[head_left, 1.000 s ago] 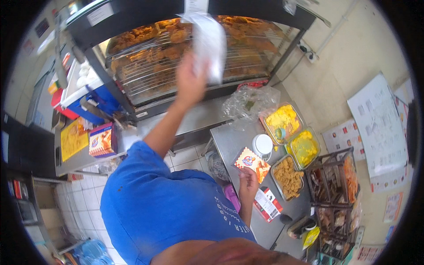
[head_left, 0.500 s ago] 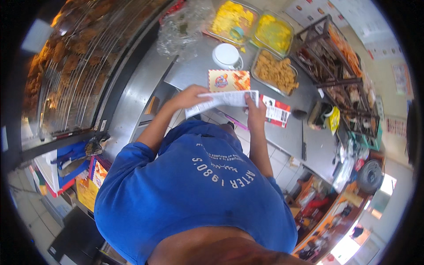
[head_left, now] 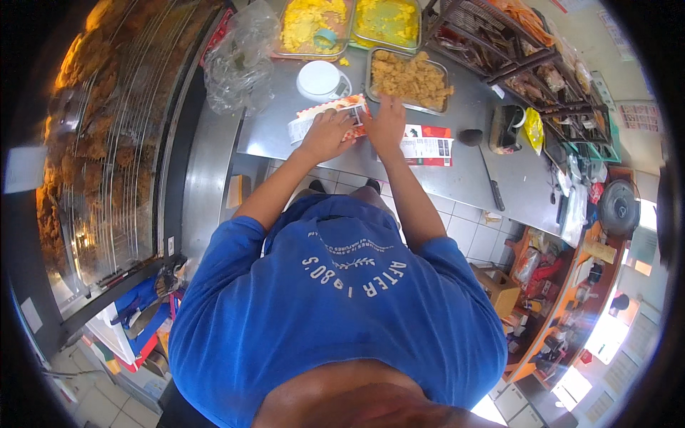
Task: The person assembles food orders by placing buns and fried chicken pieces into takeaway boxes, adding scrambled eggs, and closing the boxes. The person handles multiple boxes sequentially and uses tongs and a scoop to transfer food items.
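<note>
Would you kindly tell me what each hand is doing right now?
Left hand: pressed on the orange-and-white carton, grip unclear.
Right hand: fingers spread, resting on the carton's right end.

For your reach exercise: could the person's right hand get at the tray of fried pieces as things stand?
Probably yes: the right hand rests on the carton, just short of the tray of fried pieces, with nothing between them.

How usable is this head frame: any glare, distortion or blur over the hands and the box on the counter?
Head view: strong fisheye bending of the steel counter edge, black vignette at the rim; blown-out daylight lower right. Left hand and right hand on the food box are evenly lit and fairly sharp.
</note>
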Tool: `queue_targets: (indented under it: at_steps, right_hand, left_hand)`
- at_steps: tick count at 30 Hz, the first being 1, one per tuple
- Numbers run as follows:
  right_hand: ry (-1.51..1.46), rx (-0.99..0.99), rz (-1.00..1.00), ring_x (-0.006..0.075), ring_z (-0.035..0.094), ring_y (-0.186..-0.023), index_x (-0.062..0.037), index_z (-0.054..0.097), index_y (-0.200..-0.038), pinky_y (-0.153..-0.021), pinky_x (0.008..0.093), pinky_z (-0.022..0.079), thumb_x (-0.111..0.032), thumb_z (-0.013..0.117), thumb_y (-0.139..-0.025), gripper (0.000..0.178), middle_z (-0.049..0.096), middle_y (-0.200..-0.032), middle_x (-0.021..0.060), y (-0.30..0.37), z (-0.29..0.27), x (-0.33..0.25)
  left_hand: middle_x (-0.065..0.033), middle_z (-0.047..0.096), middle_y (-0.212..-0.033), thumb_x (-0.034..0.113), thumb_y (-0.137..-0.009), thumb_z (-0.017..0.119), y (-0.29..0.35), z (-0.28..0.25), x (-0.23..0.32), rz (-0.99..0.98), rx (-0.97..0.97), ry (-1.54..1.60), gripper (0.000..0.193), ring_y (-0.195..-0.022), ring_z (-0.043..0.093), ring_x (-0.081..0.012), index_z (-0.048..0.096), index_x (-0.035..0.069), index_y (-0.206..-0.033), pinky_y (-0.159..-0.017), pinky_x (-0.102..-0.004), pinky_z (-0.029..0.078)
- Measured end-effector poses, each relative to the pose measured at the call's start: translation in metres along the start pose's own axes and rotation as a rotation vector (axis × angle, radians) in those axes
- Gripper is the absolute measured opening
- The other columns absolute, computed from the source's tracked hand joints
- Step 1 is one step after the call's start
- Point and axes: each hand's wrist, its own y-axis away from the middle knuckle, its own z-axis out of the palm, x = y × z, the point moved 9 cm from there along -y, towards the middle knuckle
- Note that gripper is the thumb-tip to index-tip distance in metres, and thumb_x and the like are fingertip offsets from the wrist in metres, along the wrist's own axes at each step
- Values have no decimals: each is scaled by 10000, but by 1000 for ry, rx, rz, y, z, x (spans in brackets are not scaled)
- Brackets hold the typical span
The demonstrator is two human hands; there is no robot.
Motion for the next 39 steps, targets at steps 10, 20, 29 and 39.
queue_targets:
  at_steps: [10,20,29,39]
  right_hand:
    - [53,585,337,285,557,-874,-17,616,-1003,-881,373,426,-258,684,-796,325,596,-928,165,11,-200,292]
    - [-1035,-31,861,185,543,-932,-117,524,-1193,-824,417,445,-480,489,-938,446,566,-1077,67,-4,-150,453]
    - [-1246,-27,874,204,567,-850,-37,598,-994,-790,416,479,-207,589,-917,188,571,-994,66,-10,-154,450]
    - [-1307,504,751,220,607,-846,-9,636,-921,-819,342,481,-89,579,-883,105,636,-928,47,47,-130,459]
  left_hand:
    - [-111,419,-1398,413,-827,628,-6,12,9,-29,64,-91,524,-1187,404,-374,549,88,-1230,-1003,-486,309]
    - [-90,427,-1403,373,-775,702,-20,14,22,-67,35,-172,548,-1191,402,-361,558,90,-1222,-1018,-480,306]
    - [-73,394,-1439,260,-765,729,-17,28,17,-112,-1,-249,563,-1219,373,-373,511,91,-1256,-1034,-474,288]
    - [-149,382,-1433,270,-774,723,39,5,-28,-82,-94,-292,575,-1295,350,-336,497,65,-1262,-1059,-488,240]
